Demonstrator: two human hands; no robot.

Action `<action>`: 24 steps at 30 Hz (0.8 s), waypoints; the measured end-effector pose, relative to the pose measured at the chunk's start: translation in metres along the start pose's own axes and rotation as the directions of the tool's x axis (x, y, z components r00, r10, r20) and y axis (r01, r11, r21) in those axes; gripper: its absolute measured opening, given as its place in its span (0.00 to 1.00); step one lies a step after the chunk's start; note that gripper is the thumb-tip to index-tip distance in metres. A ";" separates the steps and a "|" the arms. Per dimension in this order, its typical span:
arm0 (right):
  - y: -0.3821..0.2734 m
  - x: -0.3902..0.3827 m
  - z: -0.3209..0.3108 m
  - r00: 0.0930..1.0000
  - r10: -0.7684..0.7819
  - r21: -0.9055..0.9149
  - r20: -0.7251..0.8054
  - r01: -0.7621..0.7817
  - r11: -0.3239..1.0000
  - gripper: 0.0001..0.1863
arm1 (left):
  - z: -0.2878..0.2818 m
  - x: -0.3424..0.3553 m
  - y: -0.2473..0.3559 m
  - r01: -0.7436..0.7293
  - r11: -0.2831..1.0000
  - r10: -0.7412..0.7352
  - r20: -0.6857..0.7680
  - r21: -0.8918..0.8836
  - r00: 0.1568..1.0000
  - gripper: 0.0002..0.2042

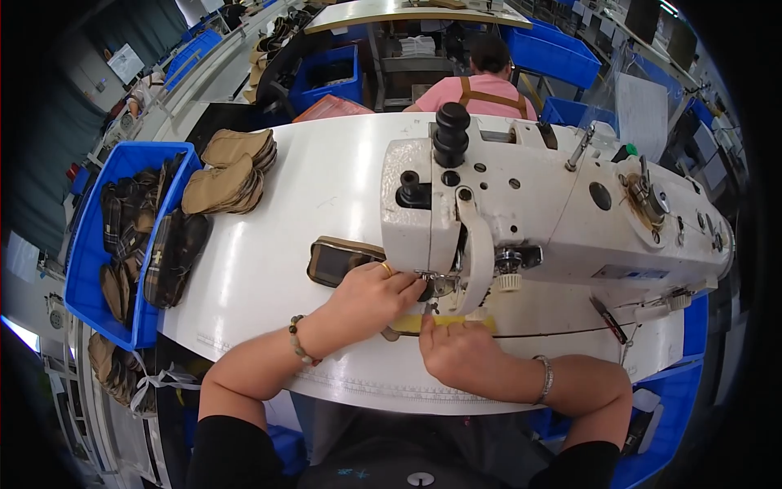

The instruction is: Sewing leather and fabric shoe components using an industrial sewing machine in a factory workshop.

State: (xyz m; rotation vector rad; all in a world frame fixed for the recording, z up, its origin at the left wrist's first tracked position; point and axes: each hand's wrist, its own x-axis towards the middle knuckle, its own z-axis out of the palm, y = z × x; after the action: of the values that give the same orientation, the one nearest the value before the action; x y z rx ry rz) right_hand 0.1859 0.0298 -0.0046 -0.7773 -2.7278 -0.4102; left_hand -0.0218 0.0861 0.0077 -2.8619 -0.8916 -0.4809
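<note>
Bright, cool, even light fills the scene. The white tabletop [314,187] throws glare, in a strong streak at eleven o'clock and a paler sheen toward eight. A ceiling lamp [669,8] glows at half past one; a small patch at half past eight burns out to white. The white sewing machine [562,212] carries soft highlights, darker beneath its head. Fisheye distortion bows the tabletop's near edge at six o'clock, and black vignetting closes in at three and nine. Far background detail looks soft.
</note>
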 end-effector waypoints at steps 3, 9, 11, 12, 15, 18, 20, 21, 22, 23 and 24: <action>-0.001 0.000 -0.002 1.000 -0.003 0.000 -0.006 0.003 1.000 0.15 | 0.000 -0.001 0.003 -0.005 1.000 0.004 0.002 0.016 1.000 0.16; -0.001 0.001 -0.002 1.000 -0.002 0.020 -0.011 0.003 1.000 0.15 | 0.000 0.001 0.005 -0.007 0.998 0.008 -0.016 0.063 1.000 0.16; 0.000 0.001 0.002 0.999 -0.004 0.028 -0.037 0.005 1.000 0.15 | 0.001 0.003 0.003 0.003 0.997 -0.001 -0.023 0.076 1.000 0.16; 0.001 0.001 0.003 0.998 -0.009 0.039 -0.062 0.011 0.999 0.16 | 0.003 0.004 0.002 0.040 0.997 -0.037 -0.046 0.068 0.998 0.15; 0.003 0.001 0.003 0.998 -0.011 0.054 -0.059 0.014 0.998 0.16 | 0.007 0.007 -0.002 0.100 0.993 -0.096 -0.056 0.057 0.994 0.13; 0.006 0.002 0.003 0.998 -0.013 0.065 -0.058 0.017 0.998 0.17 | 0.010 0.008 -0.006 0.104 0.992 -0.100 -0.054 0.065 0.993 0.11; 0.007 0.004 0.002 0.999 -0.014 0.061 -0.048 0.017 0.998 0.17 | 0.011 0.008 -0.010 0.085 0.993 -0.079 -0.077 0.078 0.994 0.10; 0.007 0.005 0.001 0.999 -0.011 0.059 -0.035 0.013 0.998 0.17 | 0.012 0.007 -0.010 0.102 0.993 -0.099 -0.038 0.063 0.994 0.09; 0.006 0.005 0.001 0.999 -0.018 0.044 -0.039 0.020 0.999 0.17 | 0.010 0.006 -0.011 0.119 0.992 -0.119 -0.001 0.051 0.993 0.08; 0.006 0.006 0.002 0.999 -0.026 0.047 -0.033 0.028 0.999 0.17 | 0.007 0.006 -0.010 0.120 0.990 -0.119 -0.021 0.068 0.993 0.08; 0.005 0.005 0.003 0.999 -0.031 0.044 -0.020 0.032 0.999 0.16 | 0.005 0.007 -0.009 0.126 0.990 -0.125 -0.013 0.062 0.992 0.09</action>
State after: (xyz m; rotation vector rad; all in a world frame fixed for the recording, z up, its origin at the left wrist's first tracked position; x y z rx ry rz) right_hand 0.1844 0.0374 -0.0047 -0.7160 -2.7248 -0.3612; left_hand -0.0202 0.0978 0.0056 -2.7566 -1.0706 -0.4685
